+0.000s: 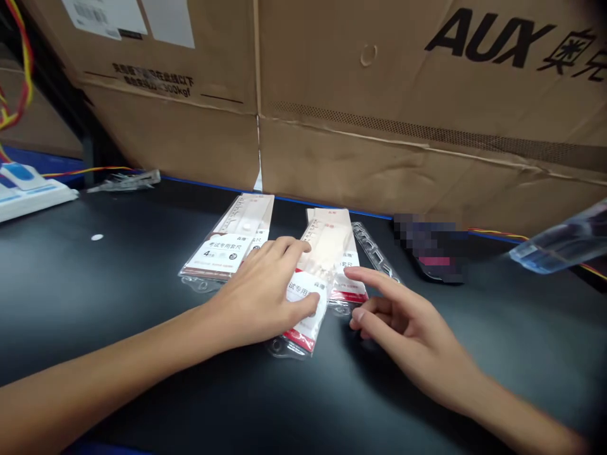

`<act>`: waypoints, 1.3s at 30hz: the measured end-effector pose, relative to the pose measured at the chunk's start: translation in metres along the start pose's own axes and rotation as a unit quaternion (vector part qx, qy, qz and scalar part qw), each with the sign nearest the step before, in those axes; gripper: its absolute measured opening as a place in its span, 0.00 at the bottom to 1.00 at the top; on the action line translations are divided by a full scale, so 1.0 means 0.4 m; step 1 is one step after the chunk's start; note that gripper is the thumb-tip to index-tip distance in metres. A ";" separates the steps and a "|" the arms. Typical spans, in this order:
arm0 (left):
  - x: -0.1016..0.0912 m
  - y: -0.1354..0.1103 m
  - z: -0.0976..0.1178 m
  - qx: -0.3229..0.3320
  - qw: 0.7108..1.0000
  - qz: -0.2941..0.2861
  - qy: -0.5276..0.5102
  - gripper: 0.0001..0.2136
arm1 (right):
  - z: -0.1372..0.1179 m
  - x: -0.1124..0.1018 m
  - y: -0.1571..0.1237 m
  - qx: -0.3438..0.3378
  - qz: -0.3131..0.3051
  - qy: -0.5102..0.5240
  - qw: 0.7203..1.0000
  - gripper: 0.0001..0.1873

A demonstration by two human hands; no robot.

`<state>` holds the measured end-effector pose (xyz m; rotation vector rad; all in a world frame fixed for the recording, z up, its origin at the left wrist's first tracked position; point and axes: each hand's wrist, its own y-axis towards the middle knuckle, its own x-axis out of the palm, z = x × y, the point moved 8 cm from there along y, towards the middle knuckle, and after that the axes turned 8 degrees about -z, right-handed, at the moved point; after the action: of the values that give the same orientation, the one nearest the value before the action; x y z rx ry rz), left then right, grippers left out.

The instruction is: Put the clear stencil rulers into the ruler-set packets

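My left hand (258, 294) lies palm down over a clear-sleeved ruler set (308, 316) with a red band, its fingers stretched out and its thumb on the white label. Part of that pack is hidden under the hand. Behind it, more ruler set packs (348, 259) with a red band overlap it. Just right of these, my right hand (403, 322) hovers above the table with its fingers apart and nothing between them. On the left, brown-banded ruler sets (220, 249) lie together, partly covered by my left fingers.
A clear stencil ruler (374, 249) lies behind my right hand, beside a dark, pixelated object (429, 253). A large cardboard box (322, 151) walls off the back. On the left are a white power strip (33, 193), clear plastic pieces (128, 181) and a small white disc (97, 237).
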<state>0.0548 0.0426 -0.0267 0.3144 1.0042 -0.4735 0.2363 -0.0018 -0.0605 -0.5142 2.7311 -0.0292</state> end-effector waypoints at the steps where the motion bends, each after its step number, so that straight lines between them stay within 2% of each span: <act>1: 0.002 0.001 -0.009 -0.016 1.000 -0.007 -0.015 0.28 | -0.006 0.001 -0.001 -0.014 0.000 -0.021 1.000 0.23; 4: 0.007 0.002 -0.019 -0.031 0.993 -0.008 -0.110 0.31 | -0.016 0.007 0.001 -0.036 -0.008 -0.063 0.997 0.24; 7: 0.006 0.004 -0.027 -0.054 0.964 0.021 -0.259 0.31 | -0.020 0.010 0.004 -0.039 -0.021 -0.084 0.996 0.23; 9: 0.008 0.006 -0.044 -0.100 0.921 0.044 -0.374 0.31 | -0.022 0.012 0.006 -0.040 -0.030 -0.091 0.995 0.21; 11: 0.017 0.007 -0.060 -0.143 0.862 0.049 -0.483 0.30 | -0.025 0.012 0.007 -0.043 -0.033 -0.098 0.994 0.20; 13: 0.035 0.012 -0.061 -0.161 0.806 0.022 -0.570 0.29 | -0.030 0.013 0.008 -0.051 -0.032 -0.108 0.992 0.20; 15: 0.054 0.018 -0.044 -0.151 0.775 -0.030 -0.612 0.26 | -0.037 0.016 0.006 -0.062 -0.034 -0.122 0.990 0.20; 18: 0.066 0.016 -0.014 -0.120 0.784 -0.074 -0.604 0.21 | -0.050 0.023 -0.002 -0.086 -0.043 -0.142 0.985 0.21; 20: 0.064 0.008 0.002 -0.113 0.791 -0.073 -0.597 0.23 | -0.062 0.026 -0.009 -0.116 -0.049 -0.156 0.980 0.22; 22: 0.060 -0.003 0.014 -0.117 0.784 -0.074 -0.606 0.25 | -0.076 0.028 -0.018 -0.154 -0.046 -0.162 0.974 0.24; 26: 0.056 -0.018 0.019 -0.142 0.774 -0.095 -0.610 0.25 | -0.097 0.011 -0.030 -0.198 0.001 -0.115 0.974 0.22; 29: 0.057 -0.020 0.018 -0.138 0.766 -0.103 -0.620 0.27 | -0.095 -0.011 -0.027 -0.162 0.048 -0.027 0.985 0.16; 32: 0.065 -0.018 0.022 -0.119 0.754 -0.108 -0.637 0.30 | -0.074 -0.012 -0.016 -0.080 0.050 0.035 0.995 0.09; 34: 0.071 -0.019 0.025 -0.111 0.752 -0.110 -0.640 0.31 | -0.060 -0.007 -0.011 -0.040 0.042 0.075 0.995 0.08; 36: 0.073 -0.021 0.031 -0.100 0.754 -0.114 -0.639 0.32 | -0.047 0.009 -0.007 -0.014 0.009 0.120 0.993 0.10; 39: 0.075 -0.027 0.049 -0.073 0.750 -0.136 -0.643 0.32 | -0.035 0.058 -0.007 0.020 -0.099 0.169 0.980 0.10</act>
<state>0.0771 0.0172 -0.0431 -0.3262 -0.3009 -0.7067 0.2124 -0.0132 -0.0552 -0.8366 2.9852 -0.2415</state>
